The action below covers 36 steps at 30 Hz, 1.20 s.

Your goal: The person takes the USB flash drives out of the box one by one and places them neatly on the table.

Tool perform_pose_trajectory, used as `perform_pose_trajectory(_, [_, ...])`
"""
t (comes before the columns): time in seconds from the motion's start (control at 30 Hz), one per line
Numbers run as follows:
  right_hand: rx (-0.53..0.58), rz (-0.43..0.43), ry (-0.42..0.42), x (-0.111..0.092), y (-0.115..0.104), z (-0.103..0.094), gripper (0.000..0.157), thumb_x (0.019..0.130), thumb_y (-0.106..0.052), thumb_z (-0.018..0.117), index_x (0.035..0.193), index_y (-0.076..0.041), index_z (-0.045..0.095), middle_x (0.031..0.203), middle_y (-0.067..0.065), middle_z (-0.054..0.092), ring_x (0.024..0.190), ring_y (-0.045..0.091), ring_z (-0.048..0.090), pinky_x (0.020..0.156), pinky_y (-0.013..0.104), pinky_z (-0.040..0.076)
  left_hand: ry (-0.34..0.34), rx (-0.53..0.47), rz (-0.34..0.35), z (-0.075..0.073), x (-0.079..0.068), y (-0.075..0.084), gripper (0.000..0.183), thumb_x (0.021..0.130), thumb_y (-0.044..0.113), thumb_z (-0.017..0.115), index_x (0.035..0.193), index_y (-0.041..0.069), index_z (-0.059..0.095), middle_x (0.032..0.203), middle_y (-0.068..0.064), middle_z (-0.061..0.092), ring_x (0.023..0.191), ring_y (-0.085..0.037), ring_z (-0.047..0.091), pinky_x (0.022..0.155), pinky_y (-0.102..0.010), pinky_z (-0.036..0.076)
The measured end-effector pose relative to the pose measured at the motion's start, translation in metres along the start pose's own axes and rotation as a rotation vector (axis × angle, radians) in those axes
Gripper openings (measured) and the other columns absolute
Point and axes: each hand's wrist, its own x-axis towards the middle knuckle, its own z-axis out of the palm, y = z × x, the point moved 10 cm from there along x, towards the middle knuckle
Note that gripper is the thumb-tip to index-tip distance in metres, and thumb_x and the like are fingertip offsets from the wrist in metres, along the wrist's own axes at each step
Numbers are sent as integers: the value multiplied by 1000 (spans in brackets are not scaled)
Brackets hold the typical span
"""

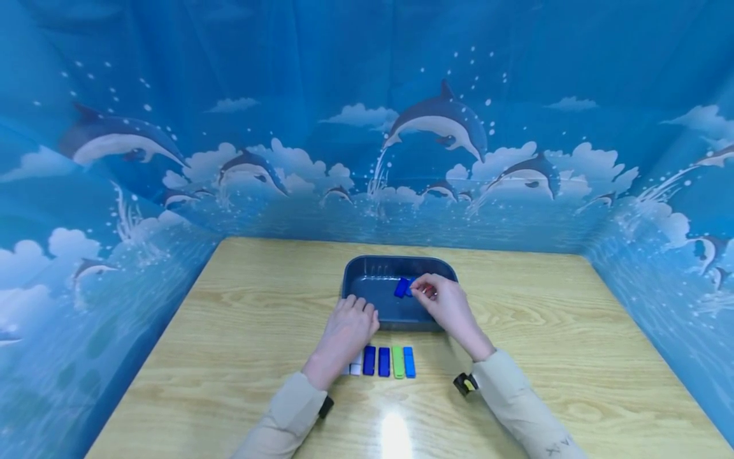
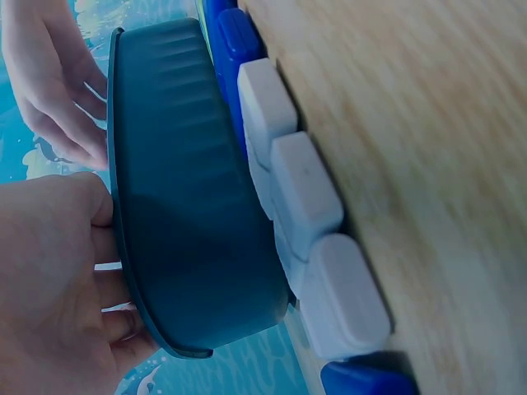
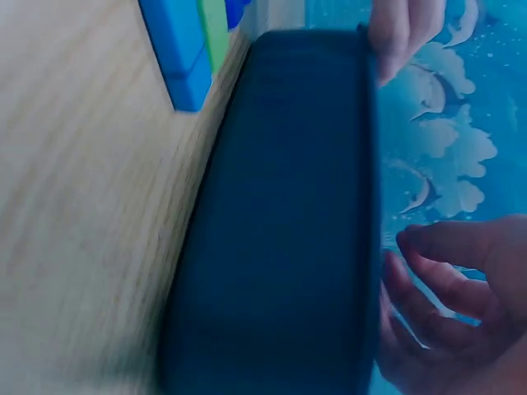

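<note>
A dark blue-grey tray [image 1: 373, 280] stands on the table. My left hand [image 1: 348, 319] holds its near left rim, with fingers reaching over the edge in the left wrist view; their tips are hidden behind the wall. Over the tray's right part hovers my right hand [image 1: 446, 303], fingers loosely bent, with nothing visible in its grasp. By its fingertips, a dark blue stick [image 1: 401, 287] lies in the tray beside a lighter blue piece [image 1: 410, 291]. Something red [image 1: 429, 290] shows partly under the hand.
In front of the tray lies a row of small sticks resembling USB drives: white ones [image 2: 306, 185], two dark blue ones [image 1: 383, 361], a green one [image 1: 398, 362] and a light blue one [image 1: 409, 362]. My left arm covers the row's left end. A dolphin-print curtain [image 1: 367, 127] surrounds the table.
</note>
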Motion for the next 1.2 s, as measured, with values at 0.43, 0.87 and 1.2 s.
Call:
perform_pose_trajectory(0.43, [-278, 47, -180, 31, 15, 50, 31, 93, -24, 76, 118, -7, 72, 121, 15, 67, 112, 37, 59, 96, 50, 49, -14, -1, -6, 3, -2, 0, 23, 103, 27, 57, 94, 11, 71, 86, -1, 67, 84, -19, 59, 82, -33, 53])
perform_pose_trajectory(0.87, [-356, 77, -229, 40, 29, 71, 44, 92, -29, 76, 125, -2, 68, 124, 19, 65, 113, 40, 56, 96, 52, 50, 3, 1, -5, 2, 0, 2, 24, 103, 27, 57, 93, 11, 71, 86, -2, 66, 84, -19, 59, 81, -33, 54])
perform_pose_trajectory(1.2, [-133, -71, -366, 41, 13, 88, 34, 92, -2, 71, 126, -8, 70, 133, 13, 65, 121, 36, 56, 104, 49, 46, 3, 18, -6, 2, 0, 0, 23, 103, 27, 57, 93, 11, 71, 86, -2, 66, 84, -19, 58, 80, -32, 53])
